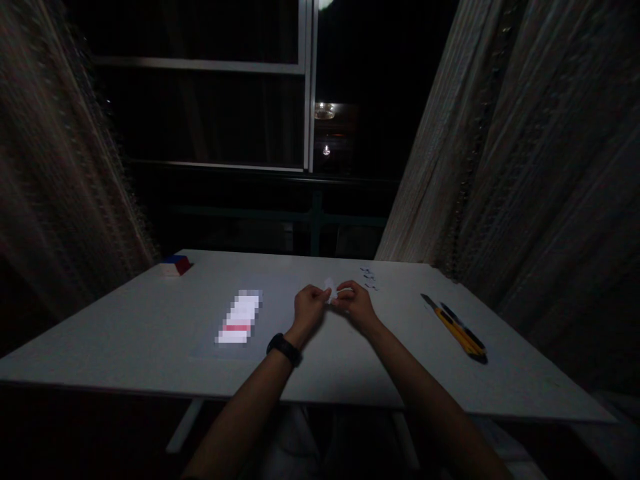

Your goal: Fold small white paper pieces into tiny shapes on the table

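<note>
My left hand (311,308), with a dark watch on its wrist, pinches a small piece of white paper (329,285) above the middle of the table. Against the paper's right side, the fingers of my right hand (355,303) are bent, their tips closed at its lower edge. Much of the piece is covered by fingers, and its exact shape is too dim to make out. Just beyond my right hand lie several small pale pieces with dark marks (369,279), in a short column.
A lit, pixelated phone screen (240,319) lies left on a pale sheet (205,348). Toward the far left corner stands a block with blue and red faces (175,265). At right, a yellow utility knife (457,333) rests beside a dark pen (463,323) on the white table (345,373).
</note>
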`<state>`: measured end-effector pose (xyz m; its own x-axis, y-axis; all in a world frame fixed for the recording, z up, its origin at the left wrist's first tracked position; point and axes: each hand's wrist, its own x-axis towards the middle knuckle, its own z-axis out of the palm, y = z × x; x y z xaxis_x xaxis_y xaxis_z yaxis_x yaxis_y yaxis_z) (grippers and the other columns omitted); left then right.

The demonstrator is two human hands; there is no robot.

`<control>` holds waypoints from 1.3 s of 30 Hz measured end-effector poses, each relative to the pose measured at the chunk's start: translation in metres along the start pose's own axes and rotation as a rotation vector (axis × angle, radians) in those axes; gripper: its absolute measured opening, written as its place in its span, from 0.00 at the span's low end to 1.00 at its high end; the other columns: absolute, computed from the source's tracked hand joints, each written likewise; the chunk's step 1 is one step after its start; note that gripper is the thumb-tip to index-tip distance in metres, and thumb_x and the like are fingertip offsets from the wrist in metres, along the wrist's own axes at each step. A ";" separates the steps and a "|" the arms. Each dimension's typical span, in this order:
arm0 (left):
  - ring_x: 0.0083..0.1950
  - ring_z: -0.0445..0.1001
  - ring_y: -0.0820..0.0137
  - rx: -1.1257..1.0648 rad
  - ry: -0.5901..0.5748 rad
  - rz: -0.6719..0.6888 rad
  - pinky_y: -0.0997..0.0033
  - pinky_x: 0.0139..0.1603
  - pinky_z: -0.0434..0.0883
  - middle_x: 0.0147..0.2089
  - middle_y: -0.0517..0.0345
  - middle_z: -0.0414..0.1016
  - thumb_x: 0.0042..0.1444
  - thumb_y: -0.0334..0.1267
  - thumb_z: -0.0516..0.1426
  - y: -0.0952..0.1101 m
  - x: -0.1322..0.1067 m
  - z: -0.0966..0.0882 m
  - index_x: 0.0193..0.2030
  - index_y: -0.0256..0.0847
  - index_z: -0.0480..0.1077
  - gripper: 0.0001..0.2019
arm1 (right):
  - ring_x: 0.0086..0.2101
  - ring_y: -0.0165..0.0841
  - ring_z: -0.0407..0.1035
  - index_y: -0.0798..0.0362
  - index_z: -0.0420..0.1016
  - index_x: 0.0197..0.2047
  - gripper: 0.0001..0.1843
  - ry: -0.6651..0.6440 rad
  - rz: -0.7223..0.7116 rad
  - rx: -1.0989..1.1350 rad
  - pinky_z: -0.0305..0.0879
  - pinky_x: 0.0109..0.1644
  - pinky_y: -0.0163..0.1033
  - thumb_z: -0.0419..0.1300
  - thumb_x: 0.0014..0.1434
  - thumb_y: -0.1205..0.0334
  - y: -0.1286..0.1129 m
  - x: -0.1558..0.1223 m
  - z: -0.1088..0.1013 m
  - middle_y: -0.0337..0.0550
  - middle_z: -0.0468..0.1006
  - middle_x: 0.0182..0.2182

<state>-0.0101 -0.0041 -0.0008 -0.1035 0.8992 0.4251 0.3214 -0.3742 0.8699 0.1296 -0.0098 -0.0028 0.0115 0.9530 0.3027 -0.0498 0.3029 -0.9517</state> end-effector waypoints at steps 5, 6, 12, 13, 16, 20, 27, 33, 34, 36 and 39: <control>0.25 0.66 0.72 -0.047 -0.081 -0.005 0.73 0.27 0.61 0.20 0.59 0.69 0.45 0.49 0.58 -0.007 0.002 0.002 0.20 0.37 0.70 0.16 | 0.20 0.30 0.67 0.52 0.66 0.29 0.22 0.031 -0.009 -0.031 0.61 0.24 0.34 0.71 0.31 0.58 0.001 0.000 -0.002 0.34 0.74 0.18; 0.25 0.67 0.72 -0.077 -0.112 -0.018 0.73 0.28 0.61 0.21 0.58 0.69 0.45 0.49 0.58 -0.007 0.002 0.003 0.21 0.36 0.71 0.16 | 0.20 0.30 0.67 0.52 0.65 0.29 0.23 0.036 -0.007 -0.036 0.61 0.24 0.34 0.71 0.30 0.58 0.002 0.001 -0.003 0.34 0.74 0.18; 0.28 0.71 0.69 -0.221 -0.151 -0.120 0.72 0.30 0.64 0.26 0.53 0.75 0.41 0.46 0.61 -0.006 0.002 0.004 0.29 0.33 0.75 0.16 | 0.18 0.29 0.66 0.51 0.63 0.27 0.21 0.029 -0.019 -0.096 0.59 0.22 0.33 0.70 0.31 0.59 0.005 0.004 -0.007 0.34 0.73 0.16; 0.28 0.71 0.69 -0.224 -0.140 -0.131 0.72 0.30 0.65 0.26 0.52 0.76 0.41 0.46 0.61 -0.005 0.001 0.004 0.29 0.33 0.76 0.15 | 0.18 0.29 0.65 0.51 0.63 0.26 0.21 0.023 -0.024 -0.109 0.59 0.22 0.33 0.69 0.31 0.59 0.006 0.004 -0.007 0.33 0.73 0.16; 0.28 0.72 0.69 -0.231 -0.108 -0.170 0.71 0.29 0.65 0.26 0.52 0.76 0.39 0.43 0.63 -0.004 0.001 0.004 0.28 0.33 0.76 0.14 | 0.18 0.29 0.65 0.51 0.62 0.25 0.20 0.017 -0.029 -0.115 0.59 0.22 0.33 0.69 0.31 0.59 0.007 0.003 -0.006 0.33 0.72 0.15; 0.27 0.71 0.69 -0.239 -0.035 -0.207 0.72 0.29 0.65 0.25 0.52 0.76 0.37 0.41 0.63 -0.004 0.000 0.005 0.26 0.34 0.76 0.12 | 0.18 0.29 0.65 0.51 0.60 0.24 0.22 0.019 0.004 -0.066 0.59 0.21 0.33 0.70 0.30 0.57 0.006 0.002 -0.003 0.33 0.72 0.16; 0.27 0.71 0.70 -0.178 -0.012 -0.132 0.73 0.27 0.64 0.25 0.53 0.76 0.41 0.42 0.61 -0.003 -0.003 0.006 0.28 0.35 0.76 0.11 | 0.18 0.27 0.64 0.52 0.63 0.27 0.23 -0.012 0.026 -0.063 0.58 0.21 0.32 0.71 0.30 0.57 0.001 0.000 -0.002 0.32 0.72 0.16; 0.29 0.74 0.67 -0.126 -0.013 -0.124 0.71 0.30 0.66 0.27 0.51 0.77 0.40 0.43 0.63 -0.007 -0.001 0.007 0.28 0.37 0.77 0.12 | 0.17 0.26 0.61 0.52 0.63 0.26 0.23 -0.001 -0.046 -0.114 0.55 0.21 0.31 0.71 0.30 0.57 0.001 0.001 -0.002 0.29 0.68 0.14; 0.30 0.74 0.67 -0.139 -0.022 -0.130 0.71 0.31 0.67 0.28 0.50 0.78 0.40 0.44 0.63 -0.008 -0.001 0.007 0.28 0.36 0.77 0.12 | 0.17 0.25 0.60 0.52 0.63 0.26 0.23 0.014 -0.053 -0.119 0.55 0.20 0.31 0.71 0.30 0.56 0.002 0.001 -0.002 0.30 0.68 0.14; 0.31 0.74 0.66 -0.175 -0.037 -0.144 0.70 0.31 0.67 0.28 0.49 0.78 0.39 0.44 0.63 -0.009 0.000 0.008 0.29 0.36 0.77 0.14 | 0.16 0.25 0.60 0.51 0.62 0.26 0.23 0.036 -0.048 -0.124 0.54 0.20 0.31 0.71 0.29 0.56 0.003 0.002 -0.002 0.30 0.69 0.14; 0.31 0.75 0.66 -0.242 -0.076 -0.161 0.70 0.31 0.68 0.29 0.49 0.78 0.40 0.45 0.63 -0.008 -0.001 0.008 0.29 0.35 0.77 0.14 | 0.15 0.25 0.59 0.51 0.61 0.25 0.23 0.056 -0.025 -0.110 0.54 0.19 0.30 0.70 0.29 0.56 0.002 0.003 -0.003 0.30 0.68 0.14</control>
<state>-0.0053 0.0001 -0.0098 -0.0614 0.9623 0.2648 0.0716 -0.2604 0.9628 0.1323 -0.0063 -0.0044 0.0670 0.9429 0.3263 0.0610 0.3225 -0.9446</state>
